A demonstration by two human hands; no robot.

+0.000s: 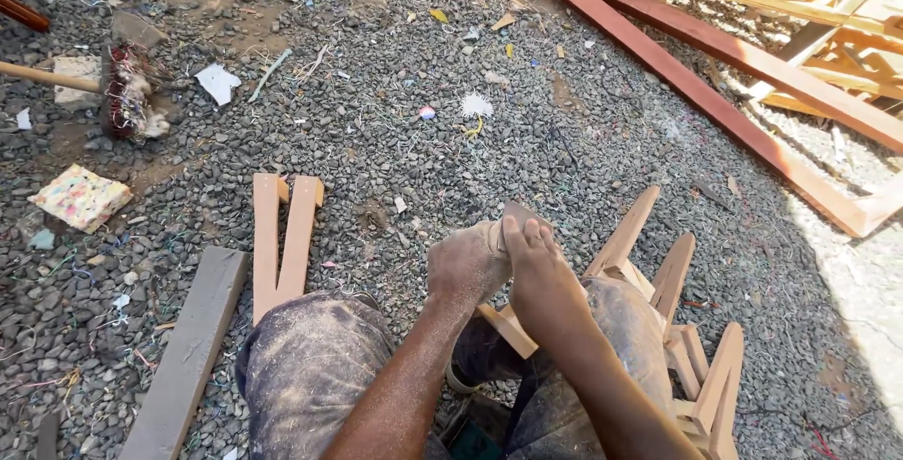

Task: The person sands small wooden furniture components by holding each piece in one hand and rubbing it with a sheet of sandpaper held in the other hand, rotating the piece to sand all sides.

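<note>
so my left hand (463, 267) is curled tight around a folded bit of sandpaper (508, 220), pressing it onto the top end of a small wooden frame piece (658, 300) that sits across my right knee. my right hand (538, 272) lies flat over the same spot, fingers (515, 234) stretched out on the sandpaper, not wrapped round anything. both forearms and my trousers (310, 366) are dusted pale. the frame's slanted legs fan out to the right over the gravel ground (423, 140). just left of my left knee lie two tapered wooden slats (282, 234) side by side, with a grey plank (188, 347) beside them. further left there's a speckled foam block (80, 197), and long reddish timbers (715, 84) run across the upper right.
</note>
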